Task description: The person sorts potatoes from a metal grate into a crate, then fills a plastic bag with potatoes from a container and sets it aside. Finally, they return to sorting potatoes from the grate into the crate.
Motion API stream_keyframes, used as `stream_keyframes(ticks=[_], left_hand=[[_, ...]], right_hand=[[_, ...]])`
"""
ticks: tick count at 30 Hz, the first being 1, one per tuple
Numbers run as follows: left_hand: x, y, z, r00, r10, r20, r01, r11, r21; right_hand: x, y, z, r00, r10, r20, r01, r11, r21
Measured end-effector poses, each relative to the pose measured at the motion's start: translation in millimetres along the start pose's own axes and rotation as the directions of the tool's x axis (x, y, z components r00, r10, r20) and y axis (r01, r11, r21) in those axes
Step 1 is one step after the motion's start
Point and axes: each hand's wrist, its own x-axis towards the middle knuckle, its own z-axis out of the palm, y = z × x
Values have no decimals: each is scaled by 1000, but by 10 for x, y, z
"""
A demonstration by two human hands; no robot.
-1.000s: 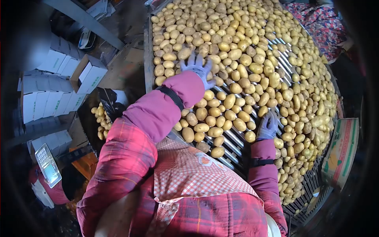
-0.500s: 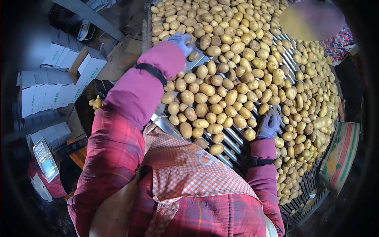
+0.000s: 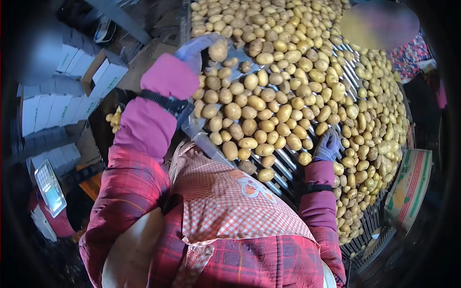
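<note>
My left hand [image 3: 194, 50], in a pale purple glove, grips a brownish potato [image 3: 217, 50] at the left edge of the sorting table, raised over a bare metal plate [image 3: 235, 56]. My right hand [image 3: 328, 145], also gloved, rests low among the potatoes [image 3: 283, 113] beside the metal rollers [image 3: 283, 163]. Its fingers are drawn together; what they hold, if anything, is hidden. One potato [image 3: 321, 128] lies right by its fingertips, and another potato [image 3: 304, 158] sits just left of the wrist.
White cartons [image 3: 48, 108] are stacked at the left, near a scale with a lit display [image 3: 50, 188]. A printed cardboard box [image 3: 408, 189] stands at the right. Another person's patterned sleeve [image 3: 408, 55] shows at the upper right. Potatoes cover much of the roller table.
My left hand has moved left and lifted a potato off the table's left side, baring more of the metal plate. My right hand has stayed nearly in place. The view has shifted slightly.
</note>
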Motion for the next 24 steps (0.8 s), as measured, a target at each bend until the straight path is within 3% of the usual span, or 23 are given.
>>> stream_keyframes(ticks=[1,2,3,5,7,9,11,13,15,17,18,20,23,24], left_hand=[[-206,6,28,991,-34,-129,-7,953,-303],[-394,21,22,965,-94,-243,-64,818,-571],[-570,53,-31,960,-93,-265,-78,817,-571],[-905,111,-185,907,-422,2,232,495,-838],[-1234,-260,-340,965,-258,50,196,580,-790],[-1573,-274,-404,934,-348,79,265,530,-806],[-1874,-292,-425,906,-424,20,227,444,-867],[-2049,-436,-515,887,-456,73,264,370,-891],[-2205,-508,-589,910,-412,54,229,388,-893],[-2263,-494,-589,929,-363,66,191,318,-929],[-2265,-476,-567,933,-355,53,174,319,-932],[-2259,-423,-532,948,-317,20,145,377,-915],[-2199,-490,-512,959,-250,131,218,359,-908],[-2204,-438,-473,955,-268,128,224,369,-902]], right_hand=[[7,12,10,1000,-21,-7,21,1000,-6],[15,-26,-11,1000,-19,4,19,1000,-24],[21,-51,-28,1000,-9,14,10,1000,-26],[26,2,16,1000,1,-7,-1,1000,11],[38,43,23,999,25,29,-25,1000,8],[39,121,60,999,-2,36,1,1000,4],[48,69,8,994,-90,53,100,971,-218],[192,21,-97,966,-191,173,234,931,-279],[474,-473,-279,880,164,445,61,891,-450],[567,-946,-235,907,-66,416,179,954,-240],[558,-1222,-113,870,-271,412,323,944,-61],[438,-1986,199,694,-626,356,572,779,255],[9,-2755,586,386,-881,274,779,470,415],[-83,-2788,726,368,-887,278,800,455,391]])
